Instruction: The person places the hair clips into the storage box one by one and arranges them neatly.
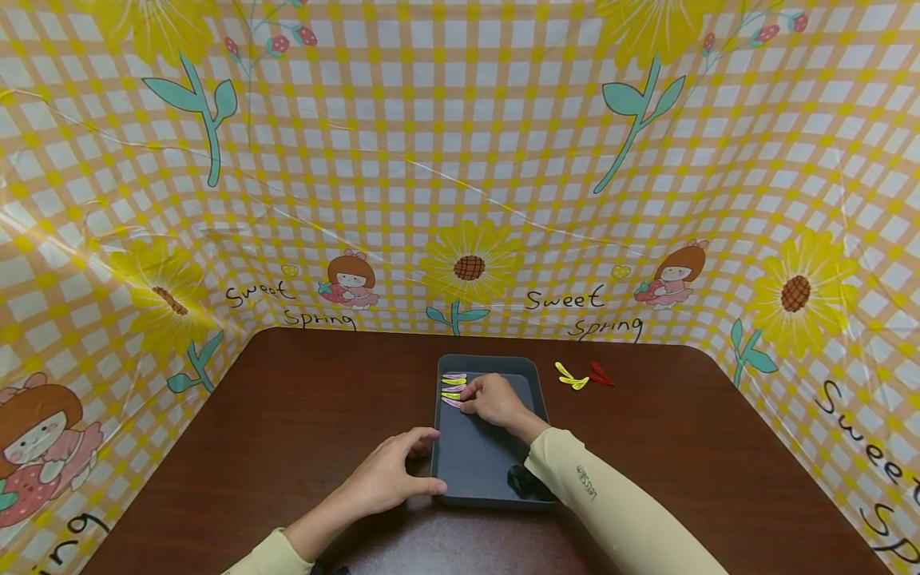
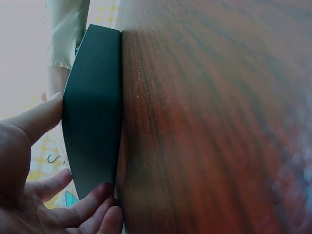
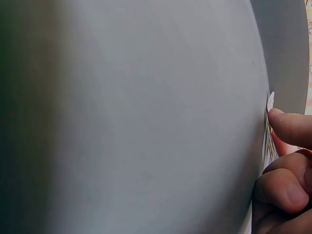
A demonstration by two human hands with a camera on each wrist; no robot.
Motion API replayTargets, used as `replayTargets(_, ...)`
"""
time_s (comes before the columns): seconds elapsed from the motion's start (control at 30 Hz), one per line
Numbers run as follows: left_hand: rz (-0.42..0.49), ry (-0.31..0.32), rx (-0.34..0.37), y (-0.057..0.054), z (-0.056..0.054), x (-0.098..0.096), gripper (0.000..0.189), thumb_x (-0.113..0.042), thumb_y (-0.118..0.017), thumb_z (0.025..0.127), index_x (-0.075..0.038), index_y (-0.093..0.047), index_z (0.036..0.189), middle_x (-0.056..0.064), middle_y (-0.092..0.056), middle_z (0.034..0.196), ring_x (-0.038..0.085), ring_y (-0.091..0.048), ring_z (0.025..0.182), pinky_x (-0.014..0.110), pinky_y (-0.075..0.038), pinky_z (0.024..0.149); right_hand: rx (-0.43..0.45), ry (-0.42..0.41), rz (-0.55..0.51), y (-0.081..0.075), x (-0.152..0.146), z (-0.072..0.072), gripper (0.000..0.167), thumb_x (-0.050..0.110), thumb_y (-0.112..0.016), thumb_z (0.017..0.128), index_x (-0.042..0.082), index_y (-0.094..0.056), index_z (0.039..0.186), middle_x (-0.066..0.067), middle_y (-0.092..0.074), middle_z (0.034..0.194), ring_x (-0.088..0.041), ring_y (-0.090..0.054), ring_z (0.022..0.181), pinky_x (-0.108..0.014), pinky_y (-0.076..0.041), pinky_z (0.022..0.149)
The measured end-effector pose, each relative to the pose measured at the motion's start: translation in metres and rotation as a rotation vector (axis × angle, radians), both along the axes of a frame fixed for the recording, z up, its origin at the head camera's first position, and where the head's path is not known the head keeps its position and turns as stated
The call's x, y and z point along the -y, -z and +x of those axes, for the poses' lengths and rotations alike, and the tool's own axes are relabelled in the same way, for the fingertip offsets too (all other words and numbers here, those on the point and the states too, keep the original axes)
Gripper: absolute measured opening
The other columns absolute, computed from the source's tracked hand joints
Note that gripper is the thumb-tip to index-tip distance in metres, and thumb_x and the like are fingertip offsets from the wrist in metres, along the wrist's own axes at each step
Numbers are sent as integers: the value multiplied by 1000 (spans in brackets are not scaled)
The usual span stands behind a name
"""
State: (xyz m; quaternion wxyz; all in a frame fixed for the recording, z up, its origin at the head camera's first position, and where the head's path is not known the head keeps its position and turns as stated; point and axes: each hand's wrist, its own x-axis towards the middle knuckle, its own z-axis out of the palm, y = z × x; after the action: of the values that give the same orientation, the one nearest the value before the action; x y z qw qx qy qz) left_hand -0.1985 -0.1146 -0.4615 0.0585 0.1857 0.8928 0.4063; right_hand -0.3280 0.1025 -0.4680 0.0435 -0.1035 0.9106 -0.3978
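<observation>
A dark grey tray (image 1: 489,463) lies on the brown table. Along its left inner side runs a column of several hair clips (image 1: 454,382), pink and yellow by turns. Over the near end of this column, my right hand (image 1: 496,399) pinches the end of a pink hair clip (image 1: 451,402) between thumb and finger. In the right wrist view the clips (image 3: 270,136) show edge-on beside the fingers, partly hidden. My left hand (image 1: 391,471) steadies the tray's left side, its thumb at the rim near the front corner and its other fingers against the outer wall.
Right of the tray, several yellow hair clips (image 1: 573,383) lie loosely together, with red hair clips (image 1: 600,374) beside them. A checked cloth (image 1: 467,160) with sunflowers stands as a wall behind the table and along both sides.
</observation>
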Motion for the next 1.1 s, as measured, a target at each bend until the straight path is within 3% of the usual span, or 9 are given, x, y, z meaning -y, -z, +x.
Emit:
replayTargets(0.17, 2, 4, 2, 0, 0, 0, 73, -46, -84, 80, -15, -56, 139, 2, -65, 116, 24, -60, 112, 49, -48, 93, 5, -7, -9, -1, 0, 1, 9, 8, -82, 82, 8, -77, 90, -3, -70, 91, -16, -49, 71, -28, -32, 60)
replayTargets(0.4, 7, 8, 9, 1, -1, 0, 73, -47, -83, 80, -15, -55, 140, 2, -65, 118, 25, -60, 113, 50, -48, 94, 22, -27, -25, -5, -7, 2, 12, 9, -81, 82, 7, -78, 93, 1, -57, 70, -13, -39, 56, -25, -29, 53)
replayTargets(0.67, 7, 4, 3, 1, -1, 1, 74, -47, -84, 80, -15, -56, 140, 3, -65, 117, 25, -60, 113, 51, -48, 94, 46, -51, -48, -17, -25, -2, 14, 7, -77, 85, 5, -78, 99, -2, -65, 81, -12, -37, 49, -25, -31, 50)
replayTargets(0.87, 2, 2, 0, 2, -1, 0, 74, -47, -84, 80, -14, -56, 140, 2, -65, 116, 25, -60, 112, 51, -48, 93, 64, -35, -43, -24, -39, -7, 18, 10, -77, 87, 4, -77, 103, 5, -40, 53, -9, -31, 42, -25, -29, 44)
replayTargets(1.1, 19, 9, -1, -1, 1, 0, 74, -44, -84, 80, -12, -55, 140, 5, -66, 118, 27, -61, 113, 51, -48, 94, 74, 9, -39, -36, -53, -10, 21, 11, -77, 87, 2, -76, 106, 7, -34, 51, -10, -30, 42, -25, -28, 43)
